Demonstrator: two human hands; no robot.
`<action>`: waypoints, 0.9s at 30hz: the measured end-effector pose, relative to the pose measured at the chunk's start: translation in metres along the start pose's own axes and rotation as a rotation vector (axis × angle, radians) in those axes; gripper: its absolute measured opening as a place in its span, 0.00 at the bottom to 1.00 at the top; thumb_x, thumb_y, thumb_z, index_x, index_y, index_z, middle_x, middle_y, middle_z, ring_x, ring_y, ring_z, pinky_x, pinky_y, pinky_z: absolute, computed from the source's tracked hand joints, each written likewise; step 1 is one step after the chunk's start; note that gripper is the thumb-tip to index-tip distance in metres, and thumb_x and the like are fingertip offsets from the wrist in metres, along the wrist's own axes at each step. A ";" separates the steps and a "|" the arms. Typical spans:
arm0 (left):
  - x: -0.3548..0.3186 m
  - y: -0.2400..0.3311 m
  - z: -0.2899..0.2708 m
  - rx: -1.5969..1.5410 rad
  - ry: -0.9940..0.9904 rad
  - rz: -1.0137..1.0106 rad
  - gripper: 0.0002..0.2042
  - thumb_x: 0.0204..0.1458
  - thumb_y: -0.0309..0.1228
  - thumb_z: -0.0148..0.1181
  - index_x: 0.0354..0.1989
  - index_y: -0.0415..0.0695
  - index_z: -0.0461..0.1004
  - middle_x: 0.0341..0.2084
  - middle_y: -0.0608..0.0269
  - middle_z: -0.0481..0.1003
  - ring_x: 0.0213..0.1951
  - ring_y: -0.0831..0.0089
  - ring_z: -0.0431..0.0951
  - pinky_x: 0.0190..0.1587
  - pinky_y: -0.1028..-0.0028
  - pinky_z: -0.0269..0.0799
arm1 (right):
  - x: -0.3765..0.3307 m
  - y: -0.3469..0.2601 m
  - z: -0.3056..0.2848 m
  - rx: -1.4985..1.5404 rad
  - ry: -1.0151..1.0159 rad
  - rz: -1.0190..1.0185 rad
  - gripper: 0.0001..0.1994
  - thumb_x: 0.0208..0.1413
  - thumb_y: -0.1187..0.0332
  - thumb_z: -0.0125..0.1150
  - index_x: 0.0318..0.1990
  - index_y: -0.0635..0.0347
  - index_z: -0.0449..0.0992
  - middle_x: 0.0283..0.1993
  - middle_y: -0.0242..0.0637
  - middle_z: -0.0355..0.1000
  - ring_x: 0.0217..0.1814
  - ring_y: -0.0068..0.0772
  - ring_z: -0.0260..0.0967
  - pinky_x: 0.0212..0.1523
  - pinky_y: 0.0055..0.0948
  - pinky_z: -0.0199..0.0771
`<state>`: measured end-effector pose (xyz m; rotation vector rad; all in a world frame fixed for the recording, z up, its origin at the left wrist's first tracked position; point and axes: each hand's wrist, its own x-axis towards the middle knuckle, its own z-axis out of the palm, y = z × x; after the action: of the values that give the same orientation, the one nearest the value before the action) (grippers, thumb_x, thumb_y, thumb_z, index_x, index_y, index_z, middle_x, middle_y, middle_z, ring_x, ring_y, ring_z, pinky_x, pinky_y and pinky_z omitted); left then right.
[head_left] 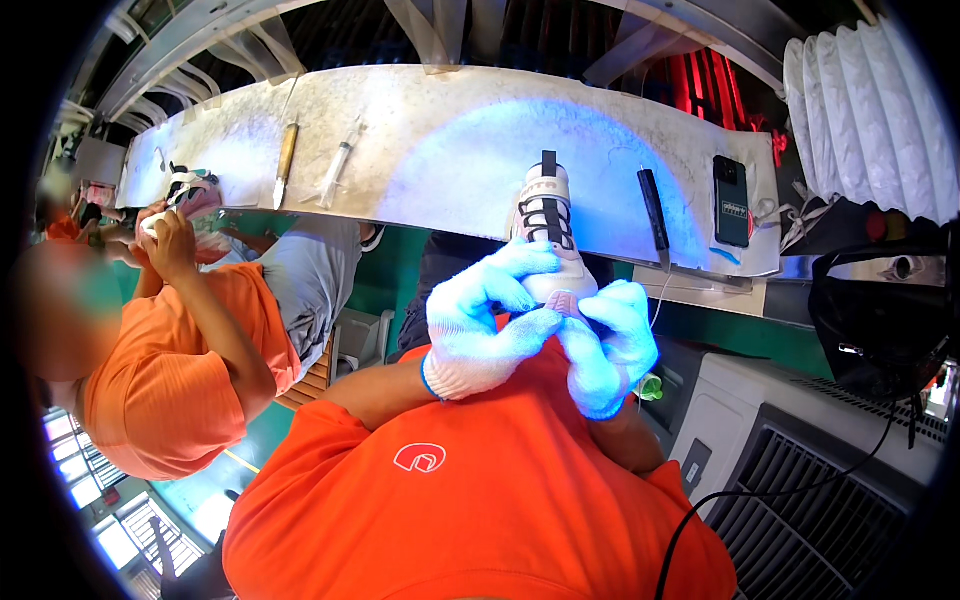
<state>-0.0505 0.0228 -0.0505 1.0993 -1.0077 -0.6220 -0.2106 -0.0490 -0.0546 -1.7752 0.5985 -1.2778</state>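
Shoe: white sneaker with black laces, held at chest height over the near edge of the desk, tongue end pointing away, near end buried in the gloves.
Left hand: white knit glove, fingers closed over the shoe's left side and top.
Right hand: same glove, fingers curled shut around the shoe's near end, touching the left hand.
Shirt: orange, fills the lower frame under both forearms.
Box: grey louvred unit low right, black cable trailing across it.
Desk: long pale worn top, bluish light patch around the shoe.
On desk, right of shoe: black pen-like tool, then dark phone lying flat, well apart from the hands.
On desk, left of shoe: syringe, wooden-handled knife, both lying flat.
Co-worker: orange shirt, far left, both hands on another shoe at the desk's left end.
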 end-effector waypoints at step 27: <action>0.035 0.017 -0.044 -0.035 -0.313 -0.409 0.27 0.60 0.42 0.79 0.62 0.38 0.83 0.72 0.42 0.72 0.73 0.52 0.74 0.76 0.53 0.67 | 0.020 -0.016 0.015 -0.011 -0.076 0.143 0.38 0.53 0.72 0.85 0.73 0.64 0.75 0.43 0.39 0.79 0.37 0.35 0.79 0.40 0.34 0.85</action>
<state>0.0036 0.0190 -0.0269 1.2113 -1.0375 -1.1657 -0.1913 -0.0509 -0.0327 -1.7488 0.6780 -1.1073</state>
